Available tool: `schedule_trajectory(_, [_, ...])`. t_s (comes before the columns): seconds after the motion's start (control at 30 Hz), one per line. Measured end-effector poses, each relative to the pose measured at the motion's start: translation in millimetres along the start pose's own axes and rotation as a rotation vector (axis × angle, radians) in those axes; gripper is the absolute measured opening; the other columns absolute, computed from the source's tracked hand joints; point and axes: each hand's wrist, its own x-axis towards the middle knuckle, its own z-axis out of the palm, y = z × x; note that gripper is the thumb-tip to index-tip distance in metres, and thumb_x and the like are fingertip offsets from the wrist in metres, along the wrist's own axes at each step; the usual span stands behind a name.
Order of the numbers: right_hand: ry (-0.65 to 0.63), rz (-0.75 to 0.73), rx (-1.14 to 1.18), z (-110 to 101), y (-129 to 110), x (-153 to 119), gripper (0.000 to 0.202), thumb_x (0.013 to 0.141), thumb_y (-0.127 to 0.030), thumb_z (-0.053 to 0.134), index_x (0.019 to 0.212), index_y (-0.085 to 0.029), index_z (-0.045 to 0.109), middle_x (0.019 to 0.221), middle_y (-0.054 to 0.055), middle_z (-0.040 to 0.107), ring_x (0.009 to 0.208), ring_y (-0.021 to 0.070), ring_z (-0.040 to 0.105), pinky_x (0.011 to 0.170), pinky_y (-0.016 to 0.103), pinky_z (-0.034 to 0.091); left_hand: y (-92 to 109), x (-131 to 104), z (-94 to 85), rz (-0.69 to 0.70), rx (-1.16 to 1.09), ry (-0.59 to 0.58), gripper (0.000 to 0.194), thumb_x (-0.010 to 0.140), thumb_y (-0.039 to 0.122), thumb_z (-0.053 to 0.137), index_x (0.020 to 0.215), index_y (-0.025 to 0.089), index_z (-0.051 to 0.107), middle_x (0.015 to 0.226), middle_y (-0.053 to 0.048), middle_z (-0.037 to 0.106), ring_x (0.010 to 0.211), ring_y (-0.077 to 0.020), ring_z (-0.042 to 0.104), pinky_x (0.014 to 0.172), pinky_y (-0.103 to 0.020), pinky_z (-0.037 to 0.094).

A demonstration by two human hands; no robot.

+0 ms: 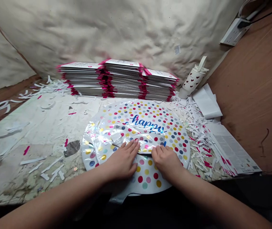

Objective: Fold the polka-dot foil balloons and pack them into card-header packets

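A shiny white foil balloon with coloured dots is folded into a flat strip. It lies on one or more round dotted foil balloons spread flat at the table's front edge, with "happy" in blue script. My left hand rests flat on the strip's left part, fingers stretched out. With curled fingers my right hand grips the strip's near edge at the right. What lies under its fingertips is hidden. A clear film tail hangs over the front edge.
Three stacks of pink-edged packets stand along the back wall. A white tumbler with hearts is at the back right. Paper scraps litter both sides; printed sheets lie right. A power strip hangs on the right wall.
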Motion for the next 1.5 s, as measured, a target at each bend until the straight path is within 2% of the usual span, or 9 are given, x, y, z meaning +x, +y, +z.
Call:
schedule_trajectory(0.13, [0.336,-0.262,0.238,-11.2,-6.6,-10.9,0.041,0.085,-0.008,0.038,0.124,-0.017,0.049,0.115,0.014,0.061,0.112,0.0267,0.053,0.096,0.048,0.04,-3.0,5.0,1.0,-0.149,-0.011,0.063,0.053,0.08,0.013,0.04,0.132,0.005,0.039,0.138,-0.02,0.037,0.128,-0.0299,0.034,0.103,-0.043,0.031])
schedule_trajectory(0.2, [0.438,-0.144,0.374,-1.1,3.9,-21.3,0.059,0.084,-0.014,0.044,0.139,-0.023,0.024,0.137,0.011,0.042,0.129,0.0257,0.033,0.104,0.049,0.031,-10.7,1.5,4.6,-0.115,-0.109,0.119,0.052,0.082,0.016,0.042,0.134,0.015,0.04,0.138,-0.014,0.038,0.126,-0.028,0.036,0.101,-0.041,0.035])
schedule_trajectory(0.37, [0.282,0.176,0.581,35.0,38.3,-30.7,0.087,0.079,-0.026,0.054,0.143,-0.016,-0.005,0.147,0.016,0.017,0.134,0.0267,0.02,0.102,0.046,0.035,-18.7,-6.9,14.2,0.123,-0.145,0.106,0.055,0.084,0.023,0.047,0.136,0.031,0.034,0.145,-0.009,0.028,0.131,-0.0317,0.024,0.104,-0.048,0.028])
schedule_trajectory(0.57, [0.147,-0.44,0.449,32.4,48.1,-16.3,0.053,0.086,-0.011,0.042,0.136,-0.026,0.033,0.134,0.005,0.047,0.131,0.0215,0.029,0.108,0.048,0.018,-16.1,-8.2,21.4,0.319,-0.002,0.037,0.069,0.074,0.011,0.048,0.139,0.02,0.028,0.146,-0.014,0.02,0.134,-0.0323,0.016,0.106,-0.051,0.021])
schedule_trajectory(0.7, [-0.074,-0.337,0.708,22.5,52.5,-8.2,0.03,0.083,-0.018,0.051,0.111,-0.024,0.06,0.115,0.003,0.063,0.113,0.021,0.053,0.102,0.042,0.03,-21.2,-17.4,31.8,0.326,-0.023,0.217,0.048,0.081,0.012,0.039,0.129,0.014,0.044,0.133,-0.015,0.046,0.125,-0.0273,0.038,0.102,-0.044,0.033])
schedule_trajectory(0.9, [-0.292,0.412,1.116,20.8,61.5,31.3,0.021,0.086,-0.029,0.044,0.083,-0.017,0.061,0.071,0.002,0.067,0.063,0.0154,0.063,0.06,0.026,0.05,-24.3,-0.5,-6.1,-0.359,-0.72,0.086,0.028,0.081,0.041,0.045,0.072,0.019,0.059,0.07,-0.002,0.065,0.069,-0.0186,0.062,0.06,-0.025,0.048])
schedule_trajectory(1.07, [-0.202,0.662,0.992,15.8,60.2,57.9,0.03,0.089,-0.039,0.036,0.095,-0.016,0.054,0.062,0.003,0.061,0.048,0.015,0.057,0.049,0.028,0.048,-34.6,36.2,-26.1,-0.661,-1.037,-0.114,0.029,0.073,0.044,0.055,0.062,0.019,0.047,0.05,0.0,0.059,0.043,-0.0143,0.055,0.04,-0.02,0.039])
schedule_trajectory(1.27, [-0.028,0.236,0.547,15.3,17.2,67.3,0.042,0.092,-0.033,0.028,0.124,-0.014,0.048,0.135,0.014,0.042,0.126,0.0268,0.034,0.104,0.043,0.026,-35.9,34.9,-25.3,-0.696,-1.186,-0.113,0.024,0.07,0.036,0.062,0.063,0.017,0.049,0.047,0.0,0.058,0.041,-0.0119,0.054,0.042,-0.02,0.042])
schedule_trajectory(1.5, [-0.182,0.188,0.51,38.5,10.0,75.8,0.053,0.089,-0.056,0.022,0.139,-0.039,0.019,0.151,-0.001,0.005,0.136,0.0281,-0.003,0.106,0.053,-0.003,-47.0,-3.8,-53.6,-0.813,-1.587,0.026,0.043,0.058,0.029,0.075,0.094,0.016,0.056,0.107,-0.013,0.063,0.094,-0.0209,0.062,0.07,-0.026,0.052])
